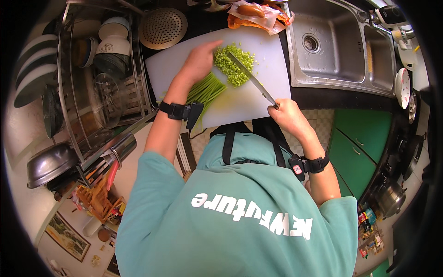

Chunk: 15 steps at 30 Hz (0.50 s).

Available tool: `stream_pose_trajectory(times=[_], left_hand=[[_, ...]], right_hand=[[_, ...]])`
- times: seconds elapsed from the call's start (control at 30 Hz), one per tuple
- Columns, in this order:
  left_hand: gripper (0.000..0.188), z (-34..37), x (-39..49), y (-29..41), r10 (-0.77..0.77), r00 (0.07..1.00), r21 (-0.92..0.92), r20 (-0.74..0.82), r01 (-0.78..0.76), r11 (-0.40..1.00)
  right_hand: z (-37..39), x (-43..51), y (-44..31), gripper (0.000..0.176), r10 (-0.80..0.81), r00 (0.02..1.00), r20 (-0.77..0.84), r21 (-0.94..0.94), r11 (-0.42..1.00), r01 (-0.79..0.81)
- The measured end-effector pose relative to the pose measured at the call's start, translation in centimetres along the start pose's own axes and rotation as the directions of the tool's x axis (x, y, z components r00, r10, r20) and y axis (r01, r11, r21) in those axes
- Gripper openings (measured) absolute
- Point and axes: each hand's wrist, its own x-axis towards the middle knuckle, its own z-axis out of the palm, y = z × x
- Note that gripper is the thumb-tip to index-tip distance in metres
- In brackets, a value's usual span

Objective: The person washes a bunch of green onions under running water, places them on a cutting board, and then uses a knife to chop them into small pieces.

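Observation:
My right hand (pixel 289 116) grips the handle of a kitchen knife (pixel 254 81). The blade slants up and left, its tip over a pile of finely chopped green stalks (pixel 230 64). A few green bits cling to the blade near the handle. At the pile's left side is my left hand (pixel 202 60), slightly blurred, a finger stretched out and nothing visible in its grasp. Just below that hand lies a bundle of uncut thin green stalks (pixel 207 90), partly hidden by my forearm. Both lots of greens rest on a white cutting board (pixel 273 62).
A double steel sink (pixel 335 45) adjoins the board on the right. Beyond the board lie a perforated metal skimmer (pixel 163 27) and an orange-and-white plastic package (pixel 264 19). To the left, a metal dish rack (pixel 69 86) holds bowls and plates. Green cabinet doors (pixel 360 138) stand at lower right.

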Motion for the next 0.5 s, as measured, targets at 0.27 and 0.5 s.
stream_pose_trajectory(times=[0.27,0.5], left_hand=[[0.018,-0.8,7.1,-1.9,-0.196,0.958,0.238,-0.211,0.245,0.940],[0.022,0.4,8.5,-2.1,-0.298,0.945,0.435,-0.136,0.327,0.839]], right_hand=[[-0.9,0.3,0.6,0.029,0.007,1.000,-0.024,-0.019,1.000,-0.007],[-1.8,0.3,0.6,0.029,-0.032,0.998,-0.046,-0.054,0.998,0.029]])
